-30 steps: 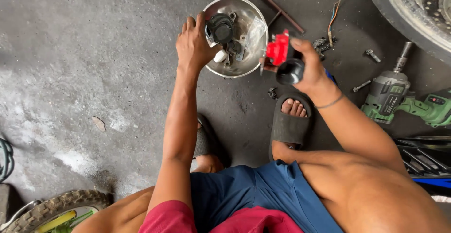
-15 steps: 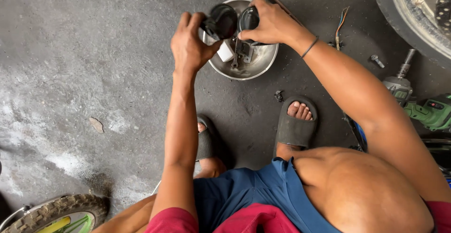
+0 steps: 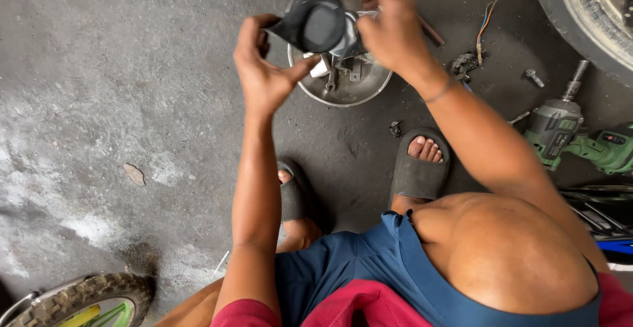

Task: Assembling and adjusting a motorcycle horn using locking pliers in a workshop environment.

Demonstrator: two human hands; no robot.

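I squat on a concrete floor above a round metal bowl [image 3: 366,89] with several small parts in it. Both hands hold a black funnel-shaped rubber part [image 3: 315,25] lifted over the bowl. My left hand [image 3: 264,70] grips its left edge, thumb pointing toward a small white piece [image 3: 320,67]. My right hand [image 3: 389,27] grips the part's right side from above. The part hides much of the bowl's contents.
A green and black power drill [image 3: 573,136] lies on the floor at right. A tyre [image 3: 573,17] fills the top right corner. Loose wires [image 3: 484,27], a bolt [image 3: 533,76] and black scraps lie near the bowl. A knobby tyre [image 3: 79,297] sits bottom left.
My right hand dropped the red item it held, moved left to the bowl, and now both hands have lifted the black rubber part above the bowl.
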